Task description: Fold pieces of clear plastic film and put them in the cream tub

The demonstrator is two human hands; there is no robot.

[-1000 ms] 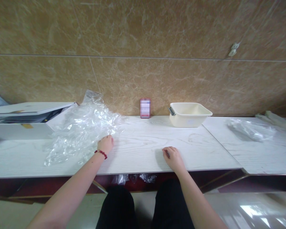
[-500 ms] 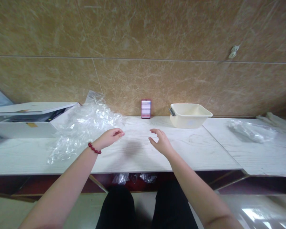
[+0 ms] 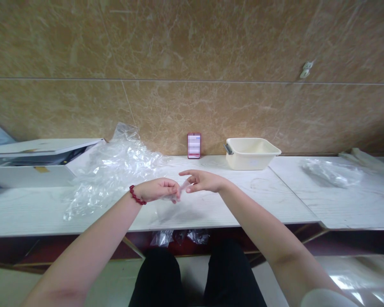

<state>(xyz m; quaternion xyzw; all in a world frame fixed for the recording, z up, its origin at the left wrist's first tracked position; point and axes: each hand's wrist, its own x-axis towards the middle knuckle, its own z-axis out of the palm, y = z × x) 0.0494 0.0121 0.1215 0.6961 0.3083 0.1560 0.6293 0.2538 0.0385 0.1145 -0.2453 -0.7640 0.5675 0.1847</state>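
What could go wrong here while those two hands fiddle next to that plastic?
1. The left hand and right hand meet above the table, apparently pinching something thin and clear; it is nearly invisible and could slip unnoticed.
2. The crumpled clear plastic sheet lies just beside the left wrist; a sweep of the arm could drag it off the front edge.

No legible text, label, brand or number is present. The small pink-and-white box (image 3: 194,145), standing against the wall just left of the cream basin (image 3: 251,152), carries striped print too blurred to read
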